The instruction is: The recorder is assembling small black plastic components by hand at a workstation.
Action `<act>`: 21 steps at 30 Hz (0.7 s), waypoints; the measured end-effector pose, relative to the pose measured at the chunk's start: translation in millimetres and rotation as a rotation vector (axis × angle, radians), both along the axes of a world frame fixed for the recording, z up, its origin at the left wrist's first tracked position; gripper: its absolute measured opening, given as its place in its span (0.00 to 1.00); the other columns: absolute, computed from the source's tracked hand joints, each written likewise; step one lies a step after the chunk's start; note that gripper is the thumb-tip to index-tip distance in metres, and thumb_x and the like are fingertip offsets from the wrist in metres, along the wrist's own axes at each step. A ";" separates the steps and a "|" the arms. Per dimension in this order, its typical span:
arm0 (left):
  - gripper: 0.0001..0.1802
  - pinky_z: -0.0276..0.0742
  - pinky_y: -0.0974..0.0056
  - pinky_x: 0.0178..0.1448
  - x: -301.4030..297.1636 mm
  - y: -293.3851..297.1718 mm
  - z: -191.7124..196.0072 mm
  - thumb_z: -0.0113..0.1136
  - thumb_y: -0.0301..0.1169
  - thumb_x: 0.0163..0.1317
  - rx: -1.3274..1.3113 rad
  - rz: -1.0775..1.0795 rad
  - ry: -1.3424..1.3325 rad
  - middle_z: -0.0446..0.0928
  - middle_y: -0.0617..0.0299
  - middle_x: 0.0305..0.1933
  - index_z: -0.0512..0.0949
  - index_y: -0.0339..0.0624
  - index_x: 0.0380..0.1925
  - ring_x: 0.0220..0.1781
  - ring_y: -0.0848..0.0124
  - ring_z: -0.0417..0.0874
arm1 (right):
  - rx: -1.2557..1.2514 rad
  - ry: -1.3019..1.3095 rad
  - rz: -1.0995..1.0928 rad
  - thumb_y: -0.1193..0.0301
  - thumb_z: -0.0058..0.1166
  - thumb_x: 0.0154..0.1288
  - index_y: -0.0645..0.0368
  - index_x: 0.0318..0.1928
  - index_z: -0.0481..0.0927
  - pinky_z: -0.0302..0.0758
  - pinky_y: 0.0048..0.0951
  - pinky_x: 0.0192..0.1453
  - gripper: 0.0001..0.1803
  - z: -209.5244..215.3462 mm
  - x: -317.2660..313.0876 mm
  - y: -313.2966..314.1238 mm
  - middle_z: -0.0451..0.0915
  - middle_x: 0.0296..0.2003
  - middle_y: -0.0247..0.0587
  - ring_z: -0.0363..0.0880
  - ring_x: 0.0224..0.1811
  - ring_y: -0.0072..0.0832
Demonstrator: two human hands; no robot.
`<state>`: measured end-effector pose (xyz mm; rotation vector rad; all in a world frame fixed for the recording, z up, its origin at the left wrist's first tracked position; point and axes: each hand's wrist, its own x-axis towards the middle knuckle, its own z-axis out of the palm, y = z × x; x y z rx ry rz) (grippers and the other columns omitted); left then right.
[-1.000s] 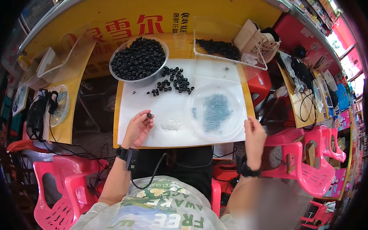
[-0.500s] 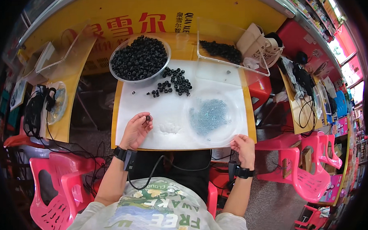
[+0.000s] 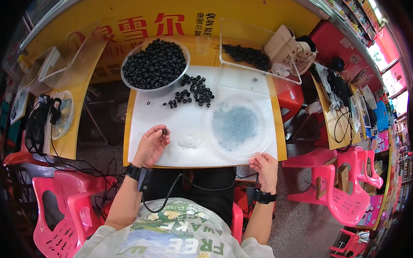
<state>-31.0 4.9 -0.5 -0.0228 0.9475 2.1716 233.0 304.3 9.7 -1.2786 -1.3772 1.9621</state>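
Observation:
My left hand (image 3: pixel 153 145) is raised over the left part of the white sheet, its thumb and fingertips pinching a dark bead (image 3: pixel 164 131). To the right lies a round clear plate (image 3: pixel 266 135) with a layer of tiny pale blue beads (image 3: pixel 236 124). At the plate's near right rim, the fingers of my right hand (image 3: pixel 265 167) are closed on the edge. Loose black beads (image 3: pixel 199 91) are scattered beyond the left hand. Behind them stands a clear bowl (image 3: pixel 187 61) heaped with more black beads (image 3: pixel 154 65).
The white sheet (image 3: pixel 142 114) covers a yellow table. A clear bin (image 3: pixel 284 77) with dark pieces stands far right, beside a cream bag (image 3: pixel 280 44). A black cable (image 3: pixel 170 194) crosses my lap between the wrist devices. Pink chairs (image 3: pixel 329 184) stand either side.
My right hand has moved left along the plate's near rim. The tiny blue beads have spread into a rounder patch. My left hand still pinches the dark bead.

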 end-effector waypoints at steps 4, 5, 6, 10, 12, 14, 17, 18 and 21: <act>0.10 0.81 0.67 0.52 -0.9 -1.9 -3.1 0.53 0.25 0.71 0.017 -0.004 0.011 0.80 0.56 0.45 0.76 0.36 0.50 0.43 0.71 0.80 | -0.036 -0.139 0.105 0.67 0.57 0.69 0.65 0.33 0.78 0.78 0.22 0.27 0.13 12.5 -1.1 -10.0 0.83 0.25 0.42 0.81 0.22 0.24; 0.10 0.81 0.67 0.52 -1.0 -2.1 -2.8 0.53 0.25 0.71 0.017 0.002 0.009 0.79 0.55 0.45 0.76 0.36 0.50 0.43 0.71 0.80 | -0.041 -0.205 0.159 0.65 0.57 0.69 0.65 0.31 0.79 0.76 0.22 0.26 0.15 20.0 -0.6 -11.9 0.83 0.24 0.42 0.80 0.21 0.23; 0.10 0.81 0.67 0.52 -0.2 -1.9 -1.9 0.53 0.25 0.71 0.017 0.003 0.006 0.79 0.55 0.45 0.76 0.36 0.50 0.43 0.71 0.80 | 0.116 -0.344 0.192 0.64 0.57 0.69 0.65 0.30 0.79 0.75 0.23 0.26 0.16 29.7 0.1 -10.2 0.83 0.24 0.42 0.79 0.20 0.23; 0.09 0.81 0.68 0.50 1.3 2.2 3.5 0.53 0.25 0.71 -0.033 0.002 0.006 0.78 0.56 0.44 0.75 0.37 0.49 0.43 0.71 0.79 | 0.771 -0.595 0.207 0.64 0.58 0.66 0.66 0.30 0.82 0.72 0.30 0.29 0.16 61.0 -14.1 15.3 0.81 0.22 0.45 0.78 0.21 0.29; 0.10 0.81 0.66 0.52 0.9 0.3 2.5 0.53 0.24 0.71 -0.064 -0.006 0.001 0.79 0.55 0.45 0.76 0.36 0.49 0.43 0.71 0.80 | 0.981 -0.468 0.228 0.69 0.60 0.63 0.65 0.34 0.83 0.74 0.32 0.34 0.10 61.7 -31.6 24.7 0.82 0.27 0.46 0.80 0.27 0.33; 0.10 0.81 0.66 0.52 2.1 1.3 4.0 0.54 0.24 0.70 -0.107 -0.028 0.005 0.80 0.55 0.45 0.76 0.36 0.49 0.43 0.71 0.81 | 1.179 -0.305 0.292 0.74 0.61 0.60 0.64 0.35 0.83 0.75 0.32 0.37 0.06 44.1 -43.3 36.8 0.82 0.31 0.46 0.81 0.31 0.36; 0.10 0.82 0.68 0.52 5.3 -0.4 6.5 0.56 0.23 0.69 -0.173 -0.075 0.000 0.80 0.55 0.45 0.76 0.36 0.49 0.42 0.72 0.82 | 1.221 -0.322 0.430 0.79 0.62 0.56 0.63 0.38 0.83 0.76 0.34 0.39 0.08 34.8 -54.5 44.1 0.81 0.36 0.46 0.80 0.34 0.39; 0.10 0.82 0.68 0.51 6.2 -1.6 7.5 0.57 0.23 0.68 -0.174 -0.105 -0.015 0.81 0.55 0.45 0.76 0.36 0.49 0.41 0.72 0.83 | 1.216 -0.308 0.445 0.79 0.63 0.56 0.62 0.39 0.83 0.77 0.35 0.39 0.09 33.6 -57.7 42.9 0.80 0.36 0.46 0.81 0.33 0.39; 0.09 0.83 0.70 0.50 12.3 -1.6 14.4 0.57 0.24 0.68 -0.157 -0.172 -0.037 0.81 0.55 0.45 0.76 0.36 0.48 0.41 0.73 0.83 | 1.194 -0.320 0.476 0.78 0.63 0.55 0.63 0.38 0.83 0.77 0.35 0.40 0.08 27.5 -64.2 42.7 0.81 0.36 0.47 0.81 0.32 0.40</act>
